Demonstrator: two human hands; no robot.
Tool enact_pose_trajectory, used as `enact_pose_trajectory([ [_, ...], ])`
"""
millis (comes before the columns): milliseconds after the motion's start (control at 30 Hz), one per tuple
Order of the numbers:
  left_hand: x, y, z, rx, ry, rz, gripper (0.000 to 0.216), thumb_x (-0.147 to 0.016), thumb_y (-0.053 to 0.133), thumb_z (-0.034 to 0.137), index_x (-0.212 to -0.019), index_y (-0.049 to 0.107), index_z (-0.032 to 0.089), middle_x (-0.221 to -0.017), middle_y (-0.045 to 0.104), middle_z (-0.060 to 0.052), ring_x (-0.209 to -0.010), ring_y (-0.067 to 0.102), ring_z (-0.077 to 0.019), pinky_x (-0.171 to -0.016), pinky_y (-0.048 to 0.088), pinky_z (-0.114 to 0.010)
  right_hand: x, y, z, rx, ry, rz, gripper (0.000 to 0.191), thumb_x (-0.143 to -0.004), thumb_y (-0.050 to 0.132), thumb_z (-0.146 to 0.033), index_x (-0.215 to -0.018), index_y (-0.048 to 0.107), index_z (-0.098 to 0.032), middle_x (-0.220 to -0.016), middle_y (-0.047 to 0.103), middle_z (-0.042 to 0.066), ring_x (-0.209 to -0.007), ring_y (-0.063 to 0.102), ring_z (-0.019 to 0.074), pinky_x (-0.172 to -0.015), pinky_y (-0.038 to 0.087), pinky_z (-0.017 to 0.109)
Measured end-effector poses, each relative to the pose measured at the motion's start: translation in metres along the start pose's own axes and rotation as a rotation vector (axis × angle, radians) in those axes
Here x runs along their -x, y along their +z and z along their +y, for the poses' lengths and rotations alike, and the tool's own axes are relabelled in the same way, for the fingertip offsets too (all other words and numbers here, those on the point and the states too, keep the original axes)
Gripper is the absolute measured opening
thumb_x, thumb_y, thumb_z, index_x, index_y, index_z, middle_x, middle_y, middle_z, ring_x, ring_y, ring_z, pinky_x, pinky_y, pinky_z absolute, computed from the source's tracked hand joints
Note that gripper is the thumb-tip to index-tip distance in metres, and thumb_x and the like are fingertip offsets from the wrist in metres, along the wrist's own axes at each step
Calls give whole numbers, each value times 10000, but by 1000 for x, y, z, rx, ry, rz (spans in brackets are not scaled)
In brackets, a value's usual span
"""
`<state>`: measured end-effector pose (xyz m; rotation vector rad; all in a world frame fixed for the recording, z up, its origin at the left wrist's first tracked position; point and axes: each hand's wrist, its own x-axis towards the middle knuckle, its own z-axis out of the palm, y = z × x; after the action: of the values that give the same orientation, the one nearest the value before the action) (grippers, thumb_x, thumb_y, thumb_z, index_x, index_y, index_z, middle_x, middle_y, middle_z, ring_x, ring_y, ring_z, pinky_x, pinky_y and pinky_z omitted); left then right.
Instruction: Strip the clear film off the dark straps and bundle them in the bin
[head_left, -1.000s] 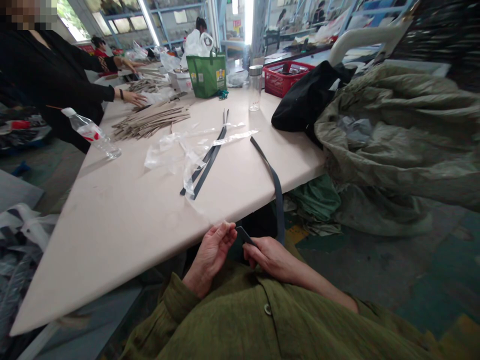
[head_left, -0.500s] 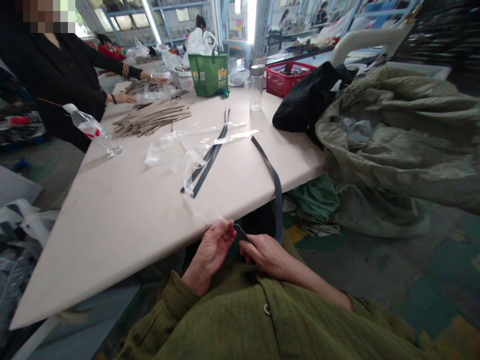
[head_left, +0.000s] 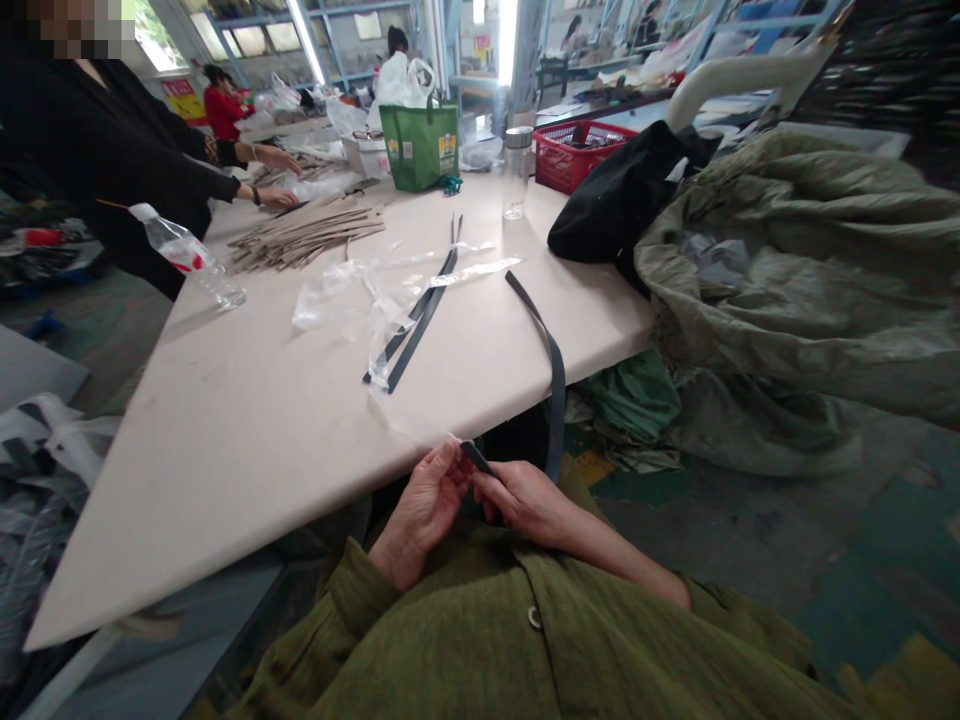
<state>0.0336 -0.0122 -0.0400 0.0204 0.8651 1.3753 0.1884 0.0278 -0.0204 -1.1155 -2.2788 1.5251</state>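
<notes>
Just off the table's front edge, my right hand is closed on a dark grey strap. One end of it sticks out past the fingers toward my left hand, and the rest loops up over the table edge. The left fingers are pinched together by that end; a thin pale bit shows at their tips, too small to name. Further in on the table lie more dark grey straps, partly under crumpled clear plastic film. A faint piece of film trails toward my left hand.
A plastic bottle and a bundle of brown strips lie at the left, near a co-worker in black. Behind stand a green bag, a glass bottle and a red basket. A black bag and a large sack are at the right.
The strap end between my hands has tilted and sits closer to the left fingertips. My right hand has shifted slightly left. The co-worker's hands have moved over the brown strips.
</notes>
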Motion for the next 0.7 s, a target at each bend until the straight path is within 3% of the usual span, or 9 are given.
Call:
enact_pose_trajectory([
  [233, 1, 1, -1, -19, 23, 11, 347, -535, 925, 307, -757, 719, 137, -796, 725, -19, -745, 646, -123, -679, 525, -226, 0, 2, 4, -14, 16, -35, 386, -1001, 376, -363, -777, 618, -164, -646, 647, 6, -563, 553, 106, -562, 344, 206],
  [433, 3, -4, -8, -213, 32, -98, 405, -625, 862, 430, -857, 751, 117, -727, 695, -18, -499, 545, -96, -429, 439, -227, -7, 4, -2, -92, 48, -142, 419, -1001, 339, -376, -758, 598, -154, -616, 628, 8, -492, 543, 100, -540, 378, 202],
  [600, 1, -4, -5, -122, 140, 50, 353, -593, 895, 360, -808, 750, 121, -816, 717, -31, -747, 637, -105, -696, 527, -190, 9, -19, -4, 84, 7, -128, 372, -982, 418, -383, -778, 642, -166, -715, 686, 18, -593, 601, 115, -569, 368, 207],
  [700, 1, -4, -5, -60, 115, 109, 353, -550, 917, 342, -784, 744, 141, -839, 722, -29, -773, 641, -113, -737, 524, -213, 35, -39, 4, 183, 72, -71, 367, -980, 431, -386, -767, 642, -173, -704, 685, 16, -601, 595, 120, -563, 357, 212],
])
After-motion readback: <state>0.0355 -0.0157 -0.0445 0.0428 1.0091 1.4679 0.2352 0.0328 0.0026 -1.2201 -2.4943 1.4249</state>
